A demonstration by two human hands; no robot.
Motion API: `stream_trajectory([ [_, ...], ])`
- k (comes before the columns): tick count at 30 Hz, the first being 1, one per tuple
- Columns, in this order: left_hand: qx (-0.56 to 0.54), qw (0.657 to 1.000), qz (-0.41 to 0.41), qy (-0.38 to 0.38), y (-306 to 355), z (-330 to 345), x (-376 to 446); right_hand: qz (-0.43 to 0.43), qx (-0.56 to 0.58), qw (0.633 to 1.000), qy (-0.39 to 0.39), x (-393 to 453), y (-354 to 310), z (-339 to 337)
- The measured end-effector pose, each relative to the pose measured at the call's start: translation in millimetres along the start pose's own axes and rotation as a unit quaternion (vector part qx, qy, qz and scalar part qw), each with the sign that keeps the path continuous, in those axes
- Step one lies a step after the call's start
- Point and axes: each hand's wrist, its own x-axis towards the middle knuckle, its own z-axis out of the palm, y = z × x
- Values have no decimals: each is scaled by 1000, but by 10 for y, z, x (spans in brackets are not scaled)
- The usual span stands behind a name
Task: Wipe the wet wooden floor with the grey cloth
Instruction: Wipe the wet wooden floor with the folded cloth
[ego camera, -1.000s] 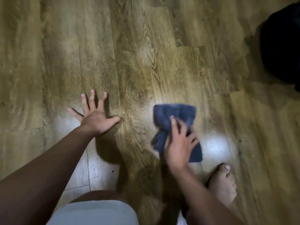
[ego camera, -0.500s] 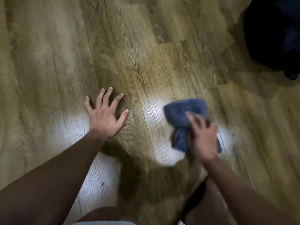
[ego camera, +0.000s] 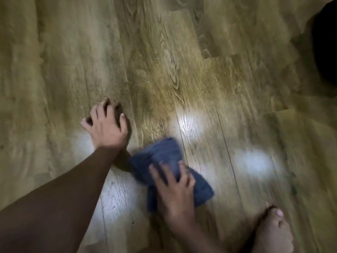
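Grey cloth [ego camera: 171, 168] is lying bunched on the wooden floor [ego camera: 182, 70], just beside the left wrist, with the right hand [ego camera: 175, 190] pressing down on it, fingers spread over the folds rather than closing a grip around it. The left hand [ego camera: 107, 128] is bracing on the boards, fingers curled and holding nothing. That braced palm is risking a slip on damp, glossy planks, and the bunched cloth is probably smearing more than drying. Motion blur is hiding where the wet patch ends; a bare foot [ego camera: 273, 232] and a dark shape [ego camera: 326, 42] at the floor's far right edge are cut off.
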Motion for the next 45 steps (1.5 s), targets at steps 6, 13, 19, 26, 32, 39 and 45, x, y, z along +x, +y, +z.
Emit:
stream_trajectory([
  [6, -9, 1000, 3, 9, -7, 32, 1, -364, -76, 927, -58, 306, 414, -56],
  [13, -4, 1000, 1, 16, -4, 47, 10, 89, -49, 991, 86, 2012, 1607, -405],
  [19, -3, 1000, 4, 10, -19, 56, 10, 246, -29, 965, 92, 2047, 1152, -344],
  [26, -174, 970, -73, -152, -93, -359, 269, -59, -23, 998, 2, 14, -168, 21],
  [32, -98, 961, -201, -160, -911, -873, 73, -339, -60, 924, -164, -817, -729, 337],
  [39, -111, 948, -207, -217, -1093, -839, -251, -466, -63, 870, -146, -345, -576, 332],
  [45, 2, 973, -214, -83, -1071, -658, -40, -330, -79, 939, -57, 1117, -368, 34],
])
